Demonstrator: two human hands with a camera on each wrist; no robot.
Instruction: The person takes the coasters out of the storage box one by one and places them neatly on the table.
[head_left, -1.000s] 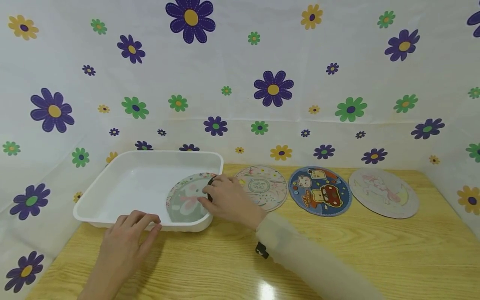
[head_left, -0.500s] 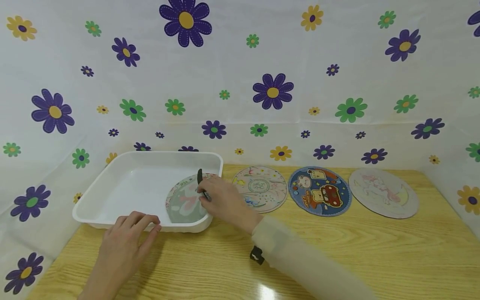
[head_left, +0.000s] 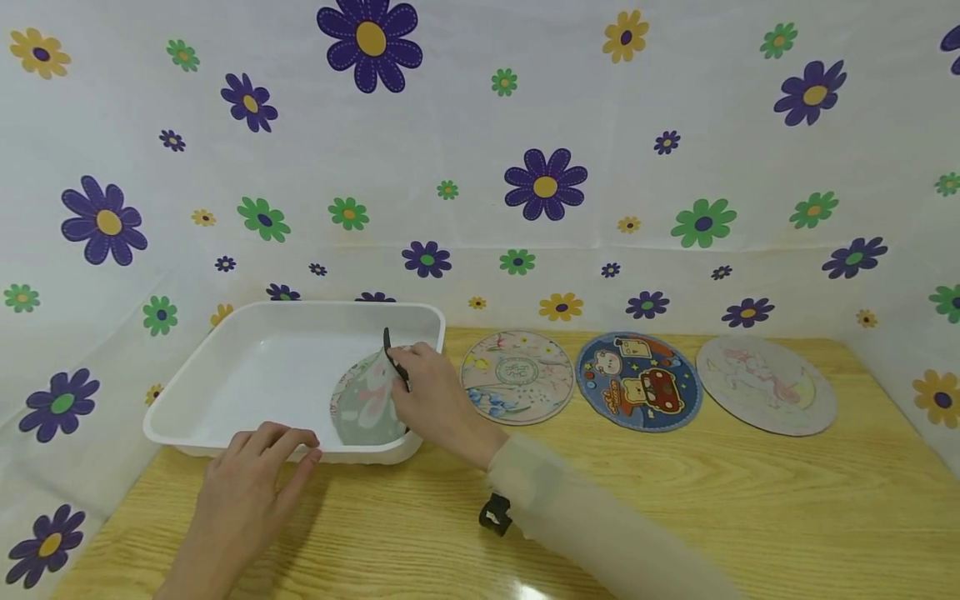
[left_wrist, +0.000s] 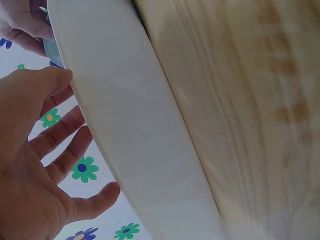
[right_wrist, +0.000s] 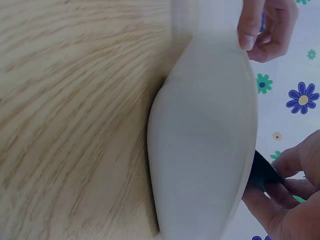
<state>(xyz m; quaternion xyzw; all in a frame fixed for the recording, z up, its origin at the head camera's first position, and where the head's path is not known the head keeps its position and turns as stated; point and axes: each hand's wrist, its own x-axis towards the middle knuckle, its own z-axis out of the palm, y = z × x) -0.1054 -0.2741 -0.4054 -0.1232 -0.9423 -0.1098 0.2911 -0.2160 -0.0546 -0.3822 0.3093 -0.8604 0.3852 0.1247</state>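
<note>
A white plastic tray (head_left: 262, 387) stands on the left of the wooden table. At its right end lies a round placemat (head_left: 363, 417) with a grey-green face, pink shapes and a flowery border. My right hand (head_left: 431, 396) pinches that mat's right side, which curls upward so the dark underside (head_left: 388, 342) shows. The right wrist view has this hand (right_wrist: 290, 195) just beyond the tray's rim, dark material between thumb and fingers. My left hand (head_left: 255, 475) holds the tray's front rim; in the left wrist view its fingertips (left_wrist: 111, 192) lie right at the edge.
Three round placemats lie in a row right of the tray: a pale floral one (head_left: 517, 379), a dark blue one with cartoon figures (head_left: 622, 400), and a pale pink one (head_left: 765, 387). A white cloth with printed flowers (head_left: 465, 133) hangs behind and along both sides.
My right hand has moved slightly left, folding the mat's right side further up and inward over the tray. The left hand stays at the front rim.
</note>
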